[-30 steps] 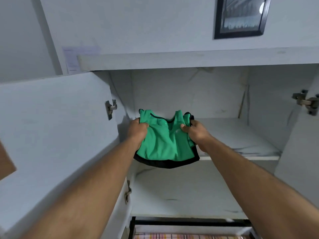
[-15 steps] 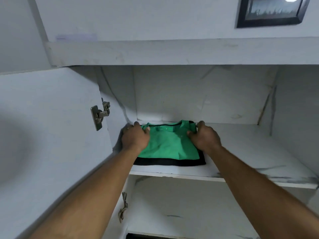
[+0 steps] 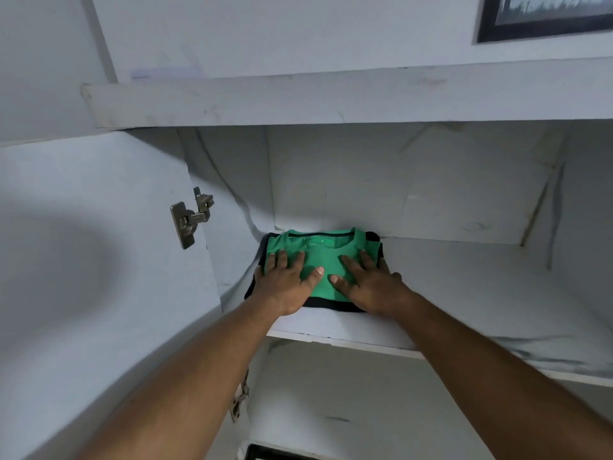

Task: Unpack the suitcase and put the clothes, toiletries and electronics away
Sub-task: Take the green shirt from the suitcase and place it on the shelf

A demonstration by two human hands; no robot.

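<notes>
A folded green shirt [image 3: 326, 252] with black trim lies on the upper shelf [image 3: 464, 287] of a white cupboard, pushed into the back left corner. My left hand [image 3: 287, 282] rests flat on the shirt's left half, fingers spread and straight. On its right half my right hand [image 3: 368, 283] presses down the same way. Neither hand grips the cloth. A dark layer shows under the green fabric along its front and left edges. No suitcase is in view.
The cupboard's left door [image 3: 99, 277] stands open beside my left arm, with a metal hinge [image 3: 190, 217] on it. A lower shelf [image 3: 365, 410] lies beneath. A framed picture [image 3: 544, 14] hangs on the wall above. The upper shelf's right part holds nothing.
The shirt went from hanging in both hands to lying on the upper shelf. My hands let go of its edges and now lie flat on top of it.
</notes>
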